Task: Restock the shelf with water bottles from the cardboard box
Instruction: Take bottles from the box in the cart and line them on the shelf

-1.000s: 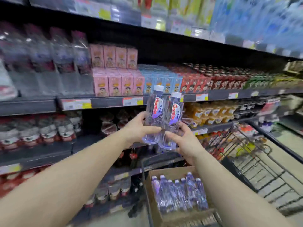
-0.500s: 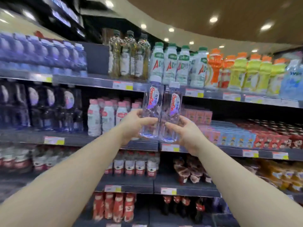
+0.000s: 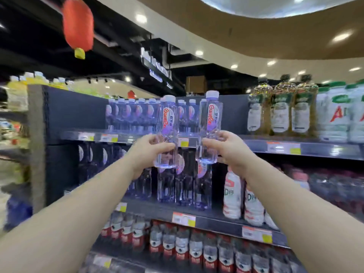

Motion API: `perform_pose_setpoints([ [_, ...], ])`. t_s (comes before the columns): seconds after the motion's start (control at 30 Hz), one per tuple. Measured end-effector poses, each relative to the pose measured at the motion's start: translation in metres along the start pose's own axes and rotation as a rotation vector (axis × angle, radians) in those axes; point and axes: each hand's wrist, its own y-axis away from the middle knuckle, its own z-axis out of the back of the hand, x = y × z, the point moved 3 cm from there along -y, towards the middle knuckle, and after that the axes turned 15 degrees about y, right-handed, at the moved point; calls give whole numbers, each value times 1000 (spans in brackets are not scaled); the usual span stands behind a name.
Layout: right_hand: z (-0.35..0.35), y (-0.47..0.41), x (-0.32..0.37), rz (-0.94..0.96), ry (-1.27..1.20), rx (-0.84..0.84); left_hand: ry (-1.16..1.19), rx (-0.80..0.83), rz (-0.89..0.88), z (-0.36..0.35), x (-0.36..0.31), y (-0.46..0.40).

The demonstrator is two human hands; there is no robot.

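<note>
My left hand [image 3: 151, 149] grips the lower half of a clear water bottle [image 3: 167, 123] with a white cap and a red and purple label. In my right hand [image 3: 229, 147] is a second, matching water bottle [image 3: 211, 119], also held low and upright. Both bottles are raised in front of the top shelf [image 3: 256, 143], where a row of the same water bottles [image 3: 134, 115] stands to the left behind them. A gap separates the two held bottles. The cardboard box is out of view.
Olive-labelled bottles [image 3: 281, 111] and white bottles with green caps [image 3: 338, 113] fill the top shelf to the right. Larger water bottles [image 3: 183, 186] and white drink bottles [image 3: 242, 196] stand on the shelf below. A red lantern [image 3: 78, 26] hangs overhead at the left.
My view has swung up and left, from the box and lower shelves to the top shelf. Both hands rose with the bottles, which have moved apart from each other.
</note>
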Motion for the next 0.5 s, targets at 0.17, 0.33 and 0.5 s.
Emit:
perform_pose_setpoints([
  [0.17,-26,-70,34,71,83,-47,-29,-46,-85,48,-11,-62],
  [0.33,-35,-130,34,101,143,-83,-11,-43,-135,59,-14,-118],
  [0.5,-52,-177,19,42,195,-51,-49,-18,-124,59,-7,-163],
])
